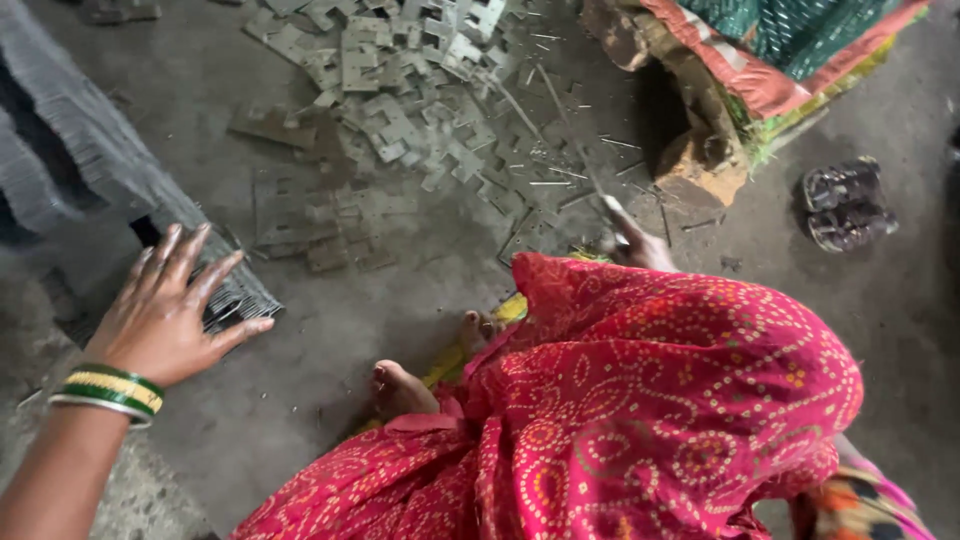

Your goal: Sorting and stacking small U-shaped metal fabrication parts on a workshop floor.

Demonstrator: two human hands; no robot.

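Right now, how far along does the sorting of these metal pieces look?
Partly done, I'd judge. A long packed row of thin metal plates already lies at the left. The left hand rests spread on the row's near end; the right hand reaches toward the floor beside the knee, fingers mostly hidden. Left: a big loose heap of cut metal pieces and thin strips.

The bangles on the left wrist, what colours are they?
Green and yellow bangles with a pale edge, seen in the head view.
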